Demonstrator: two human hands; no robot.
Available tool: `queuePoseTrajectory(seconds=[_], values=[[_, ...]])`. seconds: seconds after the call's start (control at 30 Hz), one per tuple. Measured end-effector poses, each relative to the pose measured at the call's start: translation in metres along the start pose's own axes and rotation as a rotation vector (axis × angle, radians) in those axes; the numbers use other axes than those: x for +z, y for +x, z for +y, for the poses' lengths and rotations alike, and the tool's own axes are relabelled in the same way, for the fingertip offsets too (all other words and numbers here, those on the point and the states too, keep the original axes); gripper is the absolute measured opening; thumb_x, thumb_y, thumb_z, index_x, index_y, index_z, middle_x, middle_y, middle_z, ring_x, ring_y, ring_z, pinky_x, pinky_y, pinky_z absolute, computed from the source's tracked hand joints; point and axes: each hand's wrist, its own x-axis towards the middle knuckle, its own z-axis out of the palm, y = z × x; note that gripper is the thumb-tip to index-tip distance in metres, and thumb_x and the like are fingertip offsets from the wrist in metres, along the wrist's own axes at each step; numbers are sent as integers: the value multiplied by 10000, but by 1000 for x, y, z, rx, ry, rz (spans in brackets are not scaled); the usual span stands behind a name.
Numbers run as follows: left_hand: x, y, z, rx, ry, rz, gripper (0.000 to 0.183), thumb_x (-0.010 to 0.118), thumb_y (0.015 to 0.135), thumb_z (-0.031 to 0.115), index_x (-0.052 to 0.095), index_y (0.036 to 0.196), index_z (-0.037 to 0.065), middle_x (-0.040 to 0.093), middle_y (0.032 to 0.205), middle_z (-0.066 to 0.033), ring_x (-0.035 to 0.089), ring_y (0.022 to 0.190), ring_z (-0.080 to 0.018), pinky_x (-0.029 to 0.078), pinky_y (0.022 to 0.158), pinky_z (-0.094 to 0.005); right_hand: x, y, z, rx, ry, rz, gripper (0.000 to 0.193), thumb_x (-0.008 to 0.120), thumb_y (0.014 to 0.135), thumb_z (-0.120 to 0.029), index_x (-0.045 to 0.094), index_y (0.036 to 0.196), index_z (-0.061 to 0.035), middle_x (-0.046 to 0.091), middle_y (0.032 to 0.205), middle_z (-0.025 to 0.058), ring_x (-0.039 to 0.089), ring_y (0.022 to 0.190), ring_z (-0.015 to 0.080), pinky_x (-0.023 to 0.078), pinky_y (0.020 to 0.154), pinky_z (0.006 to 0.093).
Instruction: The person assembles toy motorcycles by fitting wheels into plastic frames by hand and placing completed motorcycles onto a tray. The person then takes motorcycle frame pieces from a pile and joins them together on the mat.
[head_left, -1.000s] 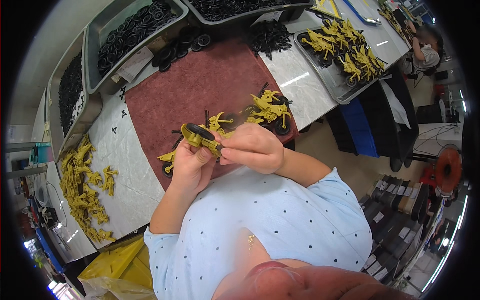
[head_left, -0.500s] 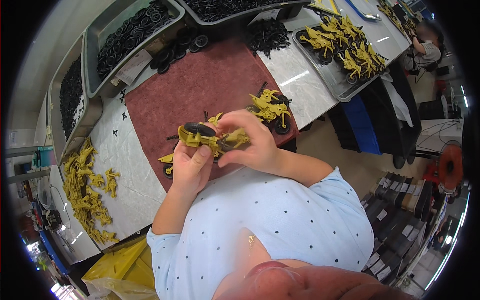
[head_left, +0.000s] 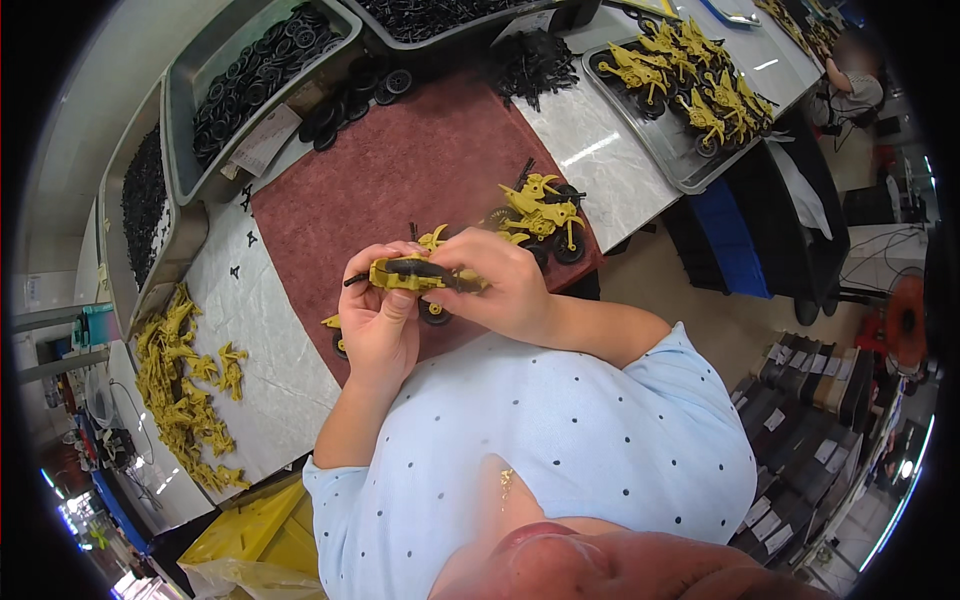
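Toy motorbike (head_left: 408, 270) rotated, grasped by both hands (head_left: 378, 325), red cloth (head_left: 385, 165) beneath, pale marbled table (head_left: 275, 365), seated co-worker (head_left: 855, 95) beyond

We cannot make out the right end of the held yellow toy motorcycle (head_left: 400, 272): it blurs, and the right hand (head_left: 500, 278) hides part of it in its grip. We lose the far side of the top bin (head_left: 450, 43) beyond the upper edge. In the left bin (head_left: 190, 235), the black pieces (head_left: 145, 205) are too small for us to tell apart.
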Motion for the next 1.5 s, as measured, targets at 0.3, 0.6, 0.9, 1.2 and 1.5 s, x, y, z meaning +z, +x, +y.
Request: queuePoseTrajectory(seconds=[0.3,0.6,0.9,1.2,1.5], values=[[-4,-1,6,60,17,-118,380,727,835,211,511,1099,43,602,1070,-125,553,1043,-266,434,963,-406,3,-2,3,-144,96,7,293,763,688,36,645,955,10,630,853,118,620,782,249,509,690,339],[-5,5,8,-188,-126,13,430,729,838,212,499,1153,30,603,1093,-108,594,1038,-221,475,938,-351,1,0,0,-27,18,16,291,813,677,-23,656,921,1,644,842,96,632,766,225,503,687,322],[-13,14,16,-485,-197,-75,480,550,962,341,428,1281,5,604,1061,-109,641,858,-193,561,682,-311,-19,1,-7,-46,-28,-127,272,803,701,-34,678,942,-19,640,863,71,611,763,201,482,675,285],[-1,8,21,-625,-388,-161,503,627,925,174,374,1325,1,611,1098,-130,651,933,-206,564,772,-325,-27,-11,-3,-129,-4,-32,263,772,725,32,677,965,-17,603,886,79,577,725,182,457,629,292],[14,-2,41,18,1147,-65,324,783,679,32,680,986,12,677,865,-84,623,800,-201,490,719,-306,-30,-18,15,8,207,86,728,848,650,-348,525,1232,-53,568,1159,120,530,1104,259,412,947,366]])
